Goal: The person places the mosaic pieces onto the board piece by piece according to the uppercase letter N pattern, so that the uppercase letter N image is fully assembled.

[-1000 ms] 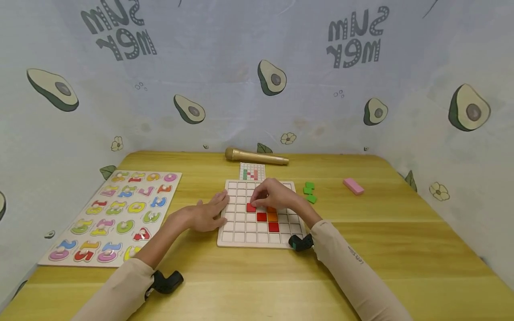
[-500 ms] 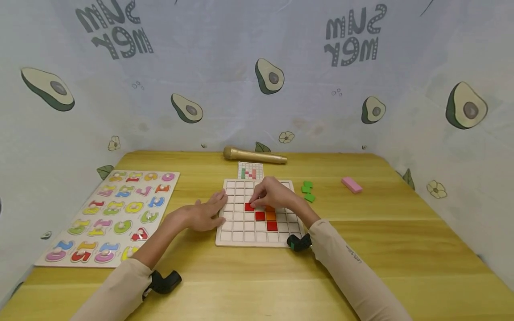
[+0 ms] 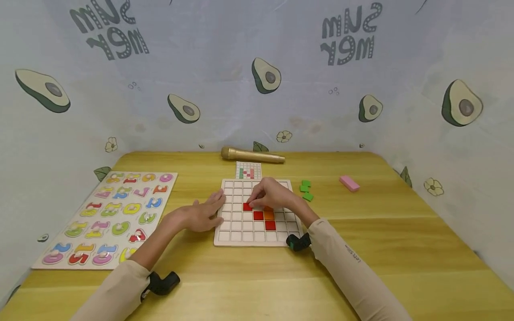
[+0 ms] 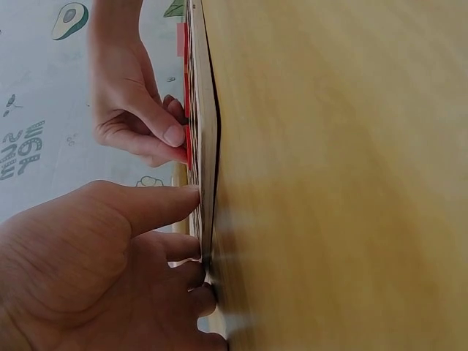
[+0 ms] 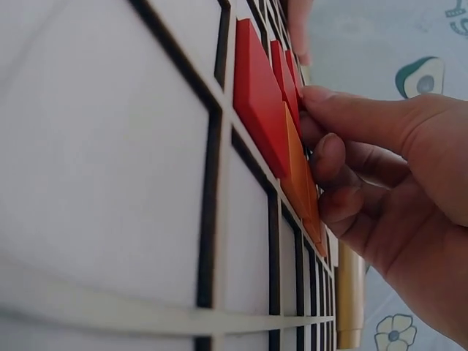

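Note:
A white grid board (image 3: 237, 237) lies on the table. My left hand (image 3: 201, 217) rests along its left edge with fingers spread; in the left wrist view the thumb (image 4: 172, 205) lies on the rim. My right hand (image 3: 277, 195) bends over the grid's middle, thumb and index fingertips pinching a red square tile (image 3: 246, 207) set at a cell. Two more red tiles step down to the right, one nearer the middle (image 3: 258, 216) and one lower (image 3: 271, 225). Orange tiles (image 5: 298, 172) sit beside them, partly hidden behind the right hand in the head view.
Several green tiles (image 3: 306, 189) lie right of the board, with a pink block (image 3: 349, 183) farther right. Behind the board are a pattern card (image 3: 248, 170) and a gold microphone (image 3: 253, 155). A number puzzle board (image 3: 128, 196) covers the table's left side.
The whole head view has shifted slightly, so things appear a little farther left. Both hands keep their places on the board, the right fingertips staying at the same red tile.

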### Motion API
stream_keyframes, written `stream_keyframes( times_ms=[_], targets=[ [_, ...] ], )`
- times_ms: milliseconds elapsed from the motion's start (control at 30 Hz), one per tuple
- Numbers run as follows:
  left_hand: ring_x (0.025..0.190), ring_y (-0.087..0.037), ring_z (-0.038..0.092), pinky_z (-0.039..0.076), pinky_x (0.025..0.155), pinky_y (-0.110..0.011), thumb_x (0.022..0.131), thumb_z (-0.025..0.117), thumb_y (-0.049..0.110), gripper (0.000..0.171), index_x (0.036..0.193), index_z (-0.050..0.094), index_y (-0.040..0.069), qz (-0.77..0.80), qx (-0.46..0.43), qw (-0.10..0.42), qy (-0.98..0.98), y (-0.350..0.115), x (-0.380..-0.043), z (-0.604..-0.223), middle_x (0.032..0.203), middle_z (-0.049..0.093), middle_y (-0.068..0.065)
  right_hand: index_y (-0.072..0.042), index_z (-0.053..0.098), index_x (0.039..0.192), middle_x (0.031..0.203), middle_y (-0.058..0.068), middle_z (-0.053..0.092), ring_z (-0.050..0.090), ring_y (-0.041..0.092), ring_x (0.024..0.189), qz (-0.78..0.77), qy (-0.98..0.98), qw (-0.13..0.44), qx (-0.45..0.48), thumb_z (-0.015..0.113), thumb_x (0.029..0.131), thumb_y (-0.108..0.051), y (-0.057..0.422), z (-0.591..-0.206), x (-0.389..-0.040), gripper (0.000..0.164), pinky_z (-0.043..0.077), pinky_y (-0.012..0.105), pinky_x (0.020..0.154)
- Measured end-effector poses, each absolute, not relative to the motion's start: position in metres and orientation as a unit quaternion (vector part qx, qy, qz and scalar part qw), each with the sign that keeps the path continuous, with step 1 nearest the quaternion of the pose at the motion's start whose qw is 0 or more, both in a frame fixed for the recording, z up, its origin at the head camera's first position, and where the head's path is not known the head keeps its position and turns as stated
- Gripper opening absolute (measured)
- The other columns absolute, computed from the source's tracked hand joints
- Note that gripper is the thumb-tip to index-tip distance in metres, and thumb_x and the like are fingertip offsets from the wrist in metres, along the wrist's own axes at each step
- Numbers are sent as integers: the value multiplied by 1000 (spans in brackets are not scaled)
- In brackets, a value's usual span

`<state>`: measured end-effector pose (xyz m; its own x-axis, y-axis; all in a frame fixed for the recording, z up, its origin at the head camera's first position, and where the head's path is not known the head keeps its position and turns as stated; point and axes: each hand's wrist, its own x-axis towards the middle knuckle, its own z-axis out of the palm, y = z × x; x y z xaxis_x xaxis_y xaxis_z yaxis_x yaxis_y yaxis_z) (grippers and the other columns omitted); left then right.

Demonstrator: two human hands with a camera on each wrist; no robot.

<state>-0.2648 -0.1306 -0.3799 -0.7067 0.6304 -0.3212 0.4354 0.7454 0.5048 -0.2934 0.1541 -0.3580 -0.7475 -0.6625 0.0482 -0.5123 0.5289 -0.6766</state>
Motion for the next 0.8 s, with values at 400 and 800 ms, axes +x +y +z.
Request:
stream_keyframes(
  times_ms=[400,800],
  targets=[
    [167,-31,-10,-1,127,-73,115,46,38,80,173,2,5,196,293,246,903,-130,-265,-375,181,-13,-13,-2,85,110,106,7,83,74,13,91,-335,874,103,-338,77,100,-7,161,-350,-300,14,61,30,86],
    [167,-35,-8,-2,126,-74,116,46,36,80,173,3,1,204,302,246,898,-129,-260,-371,180,-13,-16,8,78,120,104,17,80,73,30,80,-362,863,90,-340,71,104,-6,187,-340,-304,22,61,33,77]
  ],
)
